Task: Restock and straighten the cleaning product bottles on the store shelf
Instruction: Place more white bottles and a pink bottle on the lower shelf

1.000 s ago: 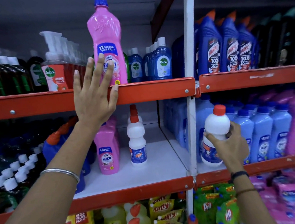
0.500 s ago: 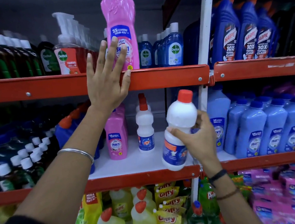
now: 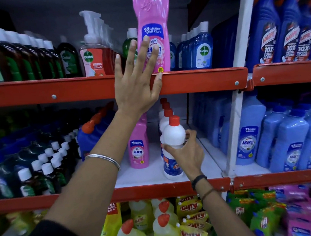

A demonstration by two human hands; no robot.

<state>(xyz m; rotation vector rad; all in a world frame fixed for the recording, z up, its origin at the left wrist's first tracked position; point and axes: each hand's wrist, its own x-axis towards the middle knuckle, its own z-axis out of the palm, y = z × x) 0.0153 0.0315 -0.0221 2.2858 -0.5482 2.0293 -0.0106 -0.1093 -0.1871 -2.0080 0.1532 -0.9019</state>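
Gripping a white bottle with a red cap around its middle, the right hand has fingers and thumb wrapped on the body; the bottle stands upright on the middle shelf, near its front edge, at the head of a file of like white bottles running back toward the rear wall.
Right wrist: dark band and thin cord.
Left hand: open, fingers spread, palm flat toward the shelving. Its fingertips rest on the label of a tall pink Shakti bottle; the thumb lies against the red front rail of the upper shelf. A metal bangle circles the left forearm.
Tall pink bottle: upright, at the front edge of the upper shelf, its base just behind the rail.
Middle shelf, left of the white bottles: a smaller pink Shakti bottle, upright, just beside them, with more pink behind it.
Middle shelf, left end: small dark bottles with white caps in rows.
Upper shelf, left of the tall pink bottle: a Dettol foaming pump bottle, then dark Dettol bottles.
Upper shelf, right of it: blue Dettol bottles.
Beyond the white upright post: blue Harpic bottles above, pale blue Shakti bottles below.
Bottom tier: yellow-green bottles with red caps and packets.
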